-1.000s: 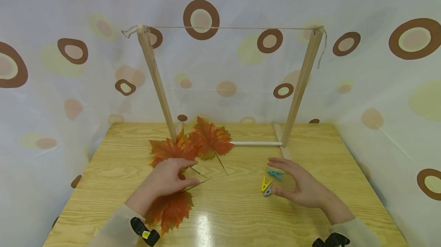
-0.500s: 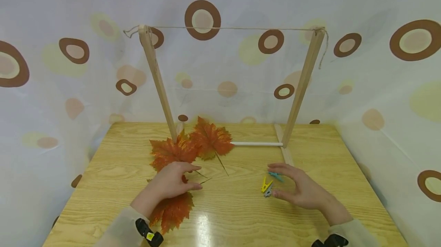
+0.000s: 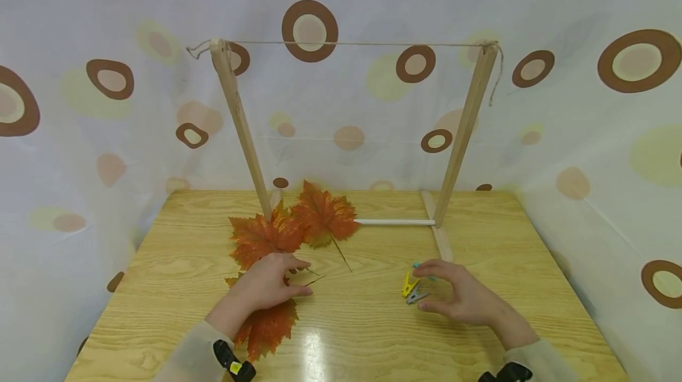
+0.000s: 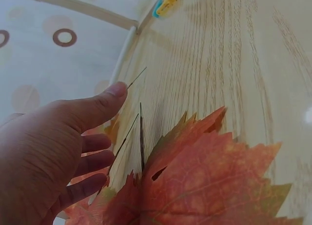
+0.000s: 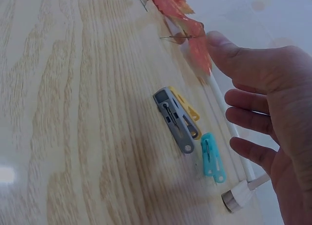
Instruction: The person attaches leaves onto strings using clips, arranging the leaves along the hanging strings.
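Leaves (image 3: pixel 326 213) — jagged, orange-red, green-tinged, thin-stemmed — lie on the wood-grained table (image 3: pixel 383 334).

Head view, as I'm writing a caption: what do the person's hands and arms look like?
The left hand and right hand wear no gloves. The left sleeve and right sleeve are pale. A black device with a yellow patch sits near the left wrist; another black device, partly cut off, near the right.

Head view: forward, down; wrist views: close-up (both catch leaves (image 4: pixel 209 173)).
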Demonstrator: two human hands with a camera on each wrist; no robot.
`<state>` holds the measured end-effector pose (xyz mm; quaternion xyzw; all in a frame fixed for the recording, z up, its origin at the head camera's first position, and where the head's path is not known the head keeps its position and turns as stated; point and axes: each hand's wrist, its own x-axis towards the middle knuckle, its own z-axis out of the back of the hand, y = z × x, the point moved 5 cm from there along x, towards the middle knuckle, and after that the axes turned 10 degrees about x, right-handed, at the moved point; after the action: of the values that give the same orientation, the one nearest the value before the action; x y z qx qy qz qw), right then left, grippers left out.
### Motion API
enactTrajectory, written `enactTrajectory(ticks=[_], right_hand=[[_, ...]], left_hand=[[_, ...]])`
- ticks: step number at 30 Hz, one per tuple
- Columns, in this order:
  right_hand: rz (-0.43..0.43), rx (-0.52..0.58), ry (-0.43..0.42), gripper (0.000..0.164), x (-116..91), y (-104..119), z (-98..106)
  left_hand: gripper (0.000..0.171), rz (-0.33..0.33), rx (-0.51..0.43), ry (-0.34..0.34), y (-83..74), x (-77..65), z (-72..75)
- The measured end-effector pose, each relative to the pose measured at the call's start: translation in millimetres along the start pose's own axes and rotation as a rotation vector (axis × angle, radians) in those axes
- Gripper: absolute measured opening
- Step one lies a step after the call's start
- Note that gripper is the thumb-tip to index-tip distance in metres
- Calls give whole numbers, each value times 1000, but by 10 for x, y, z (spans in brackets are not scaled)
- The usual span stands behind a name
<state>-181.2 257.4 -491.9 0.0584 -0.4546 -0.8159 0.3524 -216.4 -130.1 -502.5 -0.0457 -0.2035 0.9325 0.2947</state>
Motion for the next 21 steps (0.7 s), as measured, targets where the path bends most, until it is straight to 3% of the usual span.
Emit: enactTrajectory(ticks=[6, 21], right_hand=[[38, -15, 7, 46, 0, -32, -35], [-21, -49, 14, 42, -63, -165, -74]], left_hand=[[50, -2, 18, 11, -15, 7, -29], [37, 18, 35, 36, -52, 27, -79]])
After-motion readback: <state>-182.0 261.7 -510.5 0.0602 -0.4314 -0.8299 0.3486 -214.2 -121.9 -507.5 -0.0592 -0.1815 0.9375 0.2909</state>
